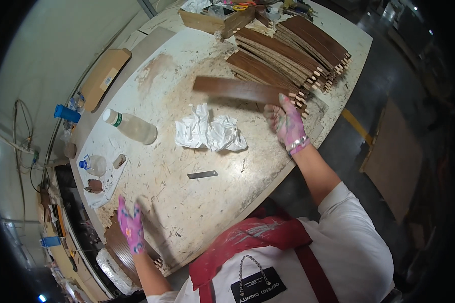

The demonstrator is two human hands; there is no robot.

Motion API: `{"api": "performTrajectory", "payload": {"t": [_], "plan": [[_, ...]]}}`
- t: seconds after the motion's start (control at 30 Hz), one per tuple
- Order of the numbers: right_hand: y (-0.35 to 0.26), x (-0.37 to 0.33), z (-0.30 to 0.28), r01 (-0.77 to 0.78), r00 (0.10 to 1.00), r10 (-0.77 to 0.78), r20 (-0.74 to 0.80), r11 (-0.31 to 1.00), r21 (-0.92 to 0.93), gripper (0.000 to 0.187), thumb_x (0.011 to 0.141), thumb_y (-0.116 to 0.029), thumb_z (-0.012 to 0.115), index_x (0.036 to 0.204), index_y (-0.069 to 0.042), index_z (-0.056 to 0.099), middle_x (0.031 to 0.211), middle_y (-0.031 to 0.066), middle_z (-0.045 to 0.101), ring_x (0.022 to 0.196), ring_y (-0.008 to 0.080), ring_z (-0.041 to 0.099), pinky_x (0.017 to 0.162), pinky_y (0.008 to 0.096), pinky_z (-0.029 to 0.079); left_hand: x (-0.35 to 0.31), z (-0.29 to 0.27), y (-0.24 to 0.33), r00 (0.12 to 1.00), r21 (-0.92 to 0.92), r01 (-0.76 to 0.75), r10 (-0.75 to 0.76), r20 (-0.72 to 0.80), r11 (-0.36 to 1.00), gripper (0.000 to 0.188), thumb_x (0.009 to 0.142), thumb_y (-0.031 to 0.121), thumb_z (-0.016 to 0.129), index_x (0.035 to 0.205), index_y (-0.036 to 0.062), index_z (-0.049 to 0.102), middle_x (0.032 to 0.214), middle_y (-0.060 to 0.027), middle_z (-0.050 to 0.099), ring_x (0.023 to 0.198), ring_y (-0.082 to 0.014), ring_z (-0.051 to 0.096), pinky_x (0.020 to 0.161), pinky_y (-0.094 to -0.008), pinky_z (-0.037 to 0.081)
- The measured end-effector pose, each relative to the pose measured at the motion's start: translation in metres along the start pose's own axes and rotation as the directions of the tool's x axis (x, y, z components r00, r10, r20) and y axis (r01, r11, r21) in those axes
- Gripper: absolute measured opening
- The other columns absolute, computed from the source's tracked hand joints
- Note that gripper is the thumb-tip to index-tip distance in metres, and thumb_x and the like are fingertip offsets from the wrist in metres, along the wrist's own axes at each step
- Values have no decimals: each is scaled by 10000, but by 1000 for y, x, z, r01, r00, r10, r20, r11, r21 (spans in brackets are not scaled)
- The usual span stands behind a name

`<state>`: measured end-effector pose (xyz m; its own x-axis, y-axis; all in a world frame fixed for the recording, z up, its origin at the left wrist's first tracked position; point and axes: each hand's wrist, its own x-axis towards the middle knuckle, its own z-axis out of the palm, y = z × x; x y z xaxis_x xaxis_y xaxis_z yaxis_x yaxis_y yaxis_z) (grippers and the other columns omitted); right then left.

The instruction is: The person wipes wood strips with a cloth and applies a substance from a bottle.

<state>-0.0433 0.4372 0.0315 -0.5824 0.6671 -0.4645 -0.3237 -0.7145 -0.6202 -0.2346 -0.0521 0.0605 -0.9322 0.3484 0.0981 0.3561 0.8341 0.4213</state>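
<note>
My right hand (pixel 292 126), in a pink patterned glove, grips one end of a brown wood-faced board (pixel 237 90). The board is raised beside stacks of similar boards (pixel 280 53) with pale dowels sticking out of their ends. At the lower left, my left hand (pixel 130 226), gloved the same way, has its fingers apart and holds nothing. It is over or against another pile of brown boards (pixel 120 241); I cannot tell whether it touches them. Crumpled white paper (pixel 210 130) and a flat dark blade (pixel 202 174) lie on the worn white table (pixel 162 202).
A clouded plastic bottle (pixel 131 126) stands left of the paper. Beyond it are a small blue-capped bottle (pixel 95 165), a brown lump (pixel 94 186) and a tan board (pixel 105 80). An open cardboard box (pixel 215 21) sits at the far edge. Floor lies right of the table.
</note>
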Motion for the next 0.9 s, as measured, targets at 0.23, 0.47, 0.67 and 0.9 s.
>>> {"api": "performTrajectory", "payload": {"t": [0.23,0.47,0.67,0.9], "plan": [[-4,36,-4,96,993,-112,29,938,333,361,999,-340,472,1185,-31,477,1160,154,601,985,265,623,822,366,551,-101,12,-49,928,655,317,-368,-64,686,894,821,342,705,1493,-13,235,1534,-200,289,1420,-328,279,1176,-407,210],[13,9,22,228,968,-227,105,974,-1,395,945,-222,550,1277,-28,458,1319,161,515,1187,297,513,976,398,467,-111,15,-84,926,447,364,-264,-271,817,775,827,191,691,1494,84,311,1513,-194,334,1351,-369,361,1125,-421,281],[25,17,2,369,690,-279,668,-658,-656,671,835,-308,669,1421,-100,417,1408,166,456,1254,340,460,1043,482,353,-109,8,-77,938,498,343,-265,-223,796,743,822,166,685,1477,76,344,1425,-223,429,1281,-378,425,1080,-432,332],[29,28,-20,322,841,-233,489,-510,-798,629,826,-351,649,1370,-84,482,1370,199,490,1203,365,504,1000,452,411,-95,9,-59,978,614,204,-131,-162,763,603,766,128,719,1325,22,519,1214,-216,561,1090,-378,543,966,-434,423]]}}
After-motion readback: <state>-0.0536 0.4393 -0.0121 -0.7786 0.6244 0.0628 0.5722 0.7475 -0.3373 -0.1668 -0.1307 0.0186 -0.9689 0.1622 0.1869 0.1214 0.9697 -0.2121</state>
